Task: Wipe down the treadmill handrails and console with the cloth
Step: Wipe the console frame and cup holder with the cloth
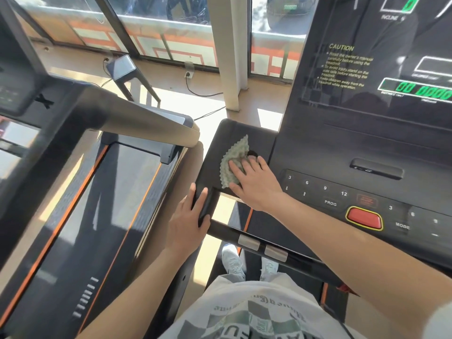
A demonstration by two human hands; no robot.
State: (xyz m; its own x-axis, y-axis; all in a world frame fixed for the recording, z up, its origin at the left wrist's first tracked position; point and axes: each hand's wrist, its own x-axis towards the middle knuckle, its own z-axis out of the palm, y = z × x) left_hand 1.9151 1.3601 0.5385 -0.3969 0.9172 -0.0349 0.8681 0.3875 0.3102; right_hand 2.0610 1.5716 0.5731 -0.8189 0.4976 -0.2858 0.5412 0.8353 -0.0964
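A grey-green cloth (233, 159) with a zigzag edge lies on the black left wing of the treadmill console (367, 148). My right hand (256, 183) presses it flat with spread, straight fingers, covering its right part. My left hand (189, 216) holds the black left handrail (208, 206) just below that wing, thumb and fingers curled round the bar. The display with green digits and a CAUTION text is at the upper right.
A red stop button (364, 217) and the number keys sit right of my right hand. Two silver pulse sensors (261, 247) are on the cross bar. A second treadmill (97, 192) stands to the left. Windows and floor cables lie ahead.
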